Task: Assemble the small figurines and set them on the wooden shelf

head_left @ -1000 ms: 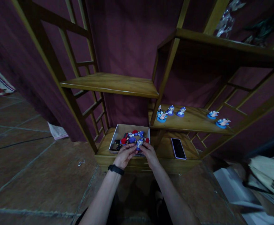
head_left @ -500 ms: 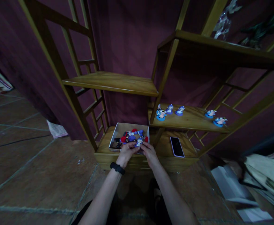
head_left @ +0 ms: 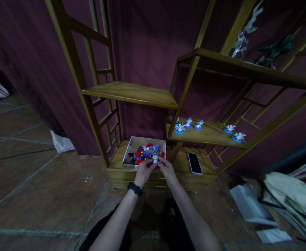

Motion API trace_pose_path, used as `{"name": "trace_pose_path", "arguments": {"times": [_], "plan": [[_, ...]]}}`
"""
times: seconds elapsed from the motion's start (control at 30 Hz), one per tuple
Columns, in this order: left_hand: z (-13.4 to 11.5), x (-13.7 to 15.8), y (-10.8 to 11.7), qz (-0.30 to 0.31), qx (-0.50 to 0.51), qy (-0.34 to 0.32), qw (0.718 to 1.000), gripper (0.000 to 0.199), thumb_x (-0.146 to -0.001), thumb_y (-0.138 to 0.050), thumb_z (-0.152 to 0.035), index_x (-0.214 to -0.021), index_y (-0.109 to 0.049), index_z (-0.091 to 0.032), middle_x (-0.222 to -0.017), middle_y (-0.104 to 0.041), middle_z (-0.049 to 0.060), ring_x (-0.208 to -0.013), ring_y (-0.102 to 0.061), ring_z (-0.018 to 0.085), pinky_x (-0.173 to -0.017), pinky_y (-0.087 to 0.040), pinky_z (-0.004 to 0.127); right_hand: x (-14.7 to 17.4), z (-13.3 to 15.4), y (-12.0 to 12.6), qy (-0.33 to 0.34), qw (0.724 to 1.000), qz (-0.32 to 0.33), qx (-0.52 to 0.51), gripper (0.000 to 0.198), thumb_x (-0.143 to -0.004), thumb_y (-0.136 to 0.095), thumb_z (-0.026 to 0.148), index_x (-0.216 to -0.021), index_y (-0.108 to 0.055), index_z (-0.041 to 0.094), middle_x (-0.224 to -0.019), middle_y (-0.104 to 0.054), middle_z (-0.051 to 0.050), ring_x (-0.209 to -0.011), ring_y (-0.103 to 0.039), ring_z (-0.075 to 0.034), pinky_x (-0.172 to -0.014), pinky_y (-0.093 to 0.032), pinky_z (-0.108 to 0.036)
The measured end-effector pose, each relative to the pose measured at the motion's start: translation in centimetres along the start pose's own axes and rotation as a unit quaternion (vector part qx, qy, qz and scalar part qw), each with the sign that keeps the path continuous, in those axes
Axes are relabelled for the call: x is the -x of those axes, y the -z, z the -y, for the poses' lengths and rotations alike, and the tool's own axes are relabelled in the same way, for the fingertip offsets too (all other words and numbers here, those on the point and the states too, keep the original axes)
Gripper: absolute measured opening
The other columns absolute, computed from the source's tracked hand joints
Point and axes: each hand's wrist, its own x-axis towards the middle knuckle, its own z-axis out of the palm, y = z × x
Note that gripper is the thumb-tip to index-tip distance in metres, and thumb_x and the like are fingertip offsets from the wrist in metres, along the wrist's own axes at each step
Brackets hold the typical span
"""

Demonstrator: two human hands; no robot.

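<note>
Between my fingertips is a small purple-and-white figurine (head_left: pixel 155 158), upright and facing me. My left hand (head_left: pixel 144 171), with a black band on the wrist, is closed on its left side. From the right, my right hand (head_left: pixel 167 169) pinches the same figurine. Both hands are at the front edge of an open cardboard box (head_left: pixel 128 153). Inside the box lies a jumble of red, black and purple figurines (head_left: pixel 146 153). The lower part of the held figurine is partly hidden by my fingers.
On the right-hand shelf (head_left: pixel 210 134) stand several figurines, purple ones (head_left: pixel 198 124) on the left and blue-based ones (head_left: pixel 238 137) on the right. A phone (head_left: pixel 194 163) lies on the lower board. Above is a wooden shelf (head_left: pixel 132 92). Glass ornament (head_left: pixel 240 43) stands higher up.
The figurine in my hands has turned from slightly tilted to upright. The camera view has shifted a little; the shelf, box and phone stay in place.
</note>
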Motion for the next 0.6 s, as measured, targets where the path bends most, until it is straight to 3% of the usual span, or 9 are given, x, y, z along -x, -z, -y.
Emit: {"name": "trace_pose_path", "arguments": {"times": [0.2, 0.43, 0.6], "plan": [[-1.8, 1.6, -0.2, 0.027, -0.183, -0.052, 0.981, 0.027, -0.075, -0.058, -0.023, -0.1, -0.066, -0.017, -0.093, -0.07, 0.006, -0.087, -0.064, 0.02, -0.079, -0.048, 0.032, 1.0, -0.7, 0.7, 0.026, 0.999, 0.002, 0.02, 0.032, -0.064, -0.063, 0.034, -0.094, -0.07, 0.023, -0.091, -0.07, -0.002, -0.088, -0.061, -0.021, -0.084, -0.047, -0.035], [-2.2, 2.4, -1.2, 0.042, -0.287, -0.122, 0.949, 0.027, -0.081, -0.05, -0.015, -0.106, -0.059, -0.017, -0.105, -0.064, 0.009, -0.099, -0.059, 0.02, -0.085, -0.046, 0.032, 1.3, -1.6, 1.1, 0.022, 0.999, -0.029, -0.016, 0.027, -0.066, -0.06, 0.031, -0.089, -0.07, 0.021, -0.09, -0.07, -0.003, -0.087, -0.061, -0.02, -0.082, -0.046, -0.033], [-2.3, 2.6, -1.4, 0.064, -0.381, -0.112, 0.915, 0.032, -0.084, -0.044, -0.017, -0.115, -0.052, -0.017, -0.112, -0.06, 0.01, -0.097, -0.06, 0.019, -0.083, -0.047, 0.03, 0.8, -1.9, 1.4, 0.01, 0.999, -0.04, -0.003, 0.024, -0.065, -0.061, 0.03, -0.085, -0.07, 0.021, -0.085, -0.069, -0.001, -0.081, -0.061, -0.019, -0.079, -0.046, -0.031]]}}
